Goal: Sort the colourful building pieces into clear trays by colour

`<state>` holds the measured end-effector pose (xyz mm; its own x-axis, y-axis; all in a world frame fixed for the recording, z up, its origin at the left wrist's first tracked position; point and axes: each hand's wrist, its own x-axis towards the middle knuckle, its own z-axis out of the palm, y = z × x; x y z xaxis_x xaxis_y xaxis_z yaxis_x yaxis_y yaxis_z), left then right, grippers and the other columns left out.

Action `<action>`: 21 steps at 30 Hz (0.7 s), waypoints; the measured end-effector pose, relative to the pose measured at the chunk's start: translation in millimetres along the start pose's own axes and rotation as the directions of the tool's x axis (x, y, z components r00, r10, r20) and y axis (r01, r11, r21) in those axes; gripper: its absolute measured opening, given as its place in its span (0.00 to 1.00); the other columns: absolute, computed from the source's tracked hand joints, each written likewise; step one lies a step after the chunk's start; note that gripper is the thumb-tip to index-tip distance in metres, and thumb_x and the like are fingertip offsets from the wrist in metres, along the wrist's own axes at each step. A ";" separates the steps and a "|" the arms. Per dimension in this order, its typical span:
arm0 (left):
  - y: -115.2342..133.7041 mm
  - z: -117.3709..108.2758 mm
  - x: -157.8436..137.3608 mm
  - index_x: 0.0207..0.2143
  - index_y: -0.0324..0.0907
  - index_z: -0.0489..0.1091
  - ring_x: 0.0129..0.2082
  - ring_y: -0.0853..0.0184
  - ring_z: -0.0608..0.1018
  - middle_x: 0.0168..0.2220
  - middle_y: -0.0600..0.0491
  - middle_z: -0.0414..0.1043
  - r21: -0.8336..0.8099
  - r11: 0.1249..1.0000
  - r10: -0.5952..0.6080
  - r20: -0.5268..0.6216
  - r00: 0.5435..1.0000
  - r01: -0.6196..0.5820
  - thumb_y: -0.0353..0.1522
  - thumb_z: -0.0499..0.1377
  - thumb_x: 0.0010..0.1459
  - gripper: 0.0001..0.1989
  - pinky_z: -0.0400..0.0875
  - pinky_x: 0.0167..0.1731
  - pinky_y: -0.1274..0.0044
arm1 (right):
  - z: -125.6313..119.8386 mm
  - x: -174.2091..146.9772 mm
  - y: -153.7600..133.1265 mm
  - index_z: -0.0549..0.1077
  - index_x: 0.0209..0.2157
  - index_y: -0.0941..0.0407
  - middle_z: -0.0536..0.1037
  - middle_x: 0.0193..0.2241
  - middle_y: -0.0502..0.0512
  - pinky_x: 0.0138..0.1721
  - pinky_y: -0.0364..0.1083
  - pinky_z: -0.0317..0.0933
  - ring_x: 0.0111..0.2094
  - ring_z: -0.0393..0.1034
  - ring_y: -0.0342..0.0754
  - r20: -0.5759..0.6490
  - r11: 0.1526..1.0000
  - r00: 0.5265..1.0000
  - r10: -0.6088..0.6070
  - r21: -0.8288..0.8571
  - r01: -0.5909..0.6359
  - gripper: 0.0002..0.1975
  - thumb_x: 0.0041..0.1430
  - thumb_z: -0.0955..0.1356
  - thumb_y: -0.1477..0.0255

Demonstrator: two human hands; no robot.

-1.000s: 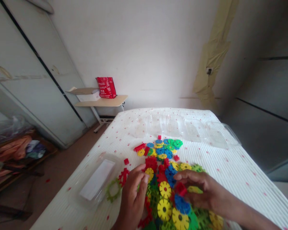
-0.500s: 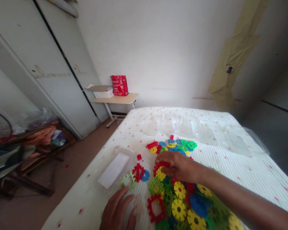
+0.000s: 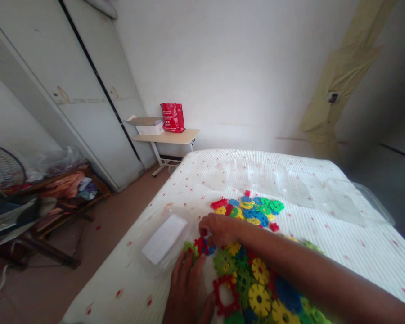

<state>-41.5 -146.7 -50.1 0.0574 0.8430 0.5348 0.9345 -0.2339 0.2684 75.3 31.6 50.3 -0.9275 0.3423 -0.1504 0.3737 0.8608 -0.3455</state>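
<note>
My right hand point(image 3: 221, 228) reaches across from the right, its fingers bent down and closed around a bit of red plastic, mostly hidden. Just under it lie a red square building piece point(image 3: 200, 245) and a partly covered blue disc. My left hand point(image 3: 187, 285) is open, with its fingertips on a light green piece point(image 3: 190, 247) and its thumb apart. Below my right forearm spreads a pile of interlocking pieces, including a yellow notched disc point(image 3: 259, 299) and a red square frame point(image 3: 226, 294). Beyond my right hand is a smaller heap of blue discs point(image 3: 253, 212), green, yellow and red pieces.
A clear plastic box point(image 3: 185, 227) with a white paper inside stands left of my hands. Several clear containers point(image 3: 273, 177) line the far side of the patterned bedspread point(image 3: 121, 270). A small table point(image 3: 182, 136) holds a red bag point(image 3: 173, 118) by the wall.
My right hand has moved left from the big pile to the red square piece and the blue disc. My left hand has come forward and right, onto the green piece. The view has shifted slightly.
</note>
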 end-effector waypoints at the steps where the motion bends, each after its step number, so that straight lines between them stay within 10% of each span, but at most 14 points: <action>1: 2.7 3.2 0.7 0.59 0.42 0.53 0.59 0.50 0.59 0.58 0.40 0.58 -0.053 0.998 -0.035 -0.005 0.999 0.034 0.39 0.56 0.54 0.31 0.65 0.51 0.59 | -0.6 -3.0 -0.8 0.75 0.36 0.59 0.76 0.36 0.56 0.30 0.41 0.59 0.35 0.68 0.47 0.028 1.000 1.000 -0.013 0.001 0.013 0.13 0.46 0.69 0.73; 12: 39.0 17.0 31.5 0.60 0.46 0.54 0.56 0.56 0.66 0.57 0.44 0.61 -0.491 0.845 -0.071 0.288 0.955 0.211 0.28 0.54 0.51 0.32 0.66 0.52 0.63 | -19.8 -90.3 7.0 0.74 0.24 0.58 0.72 0.22 0.47 0.24 0.39 0.54 0.24 0.63 0.41 -0.051 0.980 0.999 0.016 0.200 -0.005 0.04 0.46 0.67 0.78; 17: 58.9 9.3 56.7 0.51 0.45 0.64 0.51 0.58 0.70 0.51 0.46 0.67 -0.572 0.811 -0.032 0.168 0.985 0.124 0.24 0.53 0.45 0.27 0.67 0.50 0.66 | -31.8 -130.0 23.9 0.74 0.31 0.56 0.75 0.28 0.48 0.33 0.40 0.61 0.31 0.69 0.42 -0.189 0.931 0.981 0.033 0.363 0.039 0.07 0.53 0.64 0.76; 21: 56.6 2.9 88.2 0.42 0.43 0.69 0.48 0.59 0.71 0.46 0.46 0.68 -0.516 0.852 -0.043 0.092 0.995 0.085 0.29 0.53 0.53 0.14 0.67 0.48 0.67 | -27.6 -132.2 54.1 0.72 0.43 0.55 0.76 0.41 0.56 0.44 0.48 0.62 0.42 0.70 0.49 -0.398 0.950 0.863 0.311 0.166 -0.266 0.13 0.57 0.62 0.73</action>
<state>17.5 -84.3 9.9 0.0489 0.8932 0.4470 0.6201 -0.3780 0.6875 217.8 43.3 77.1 -0.6887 0.7131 0.1311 0.6035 0.6640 -0.4414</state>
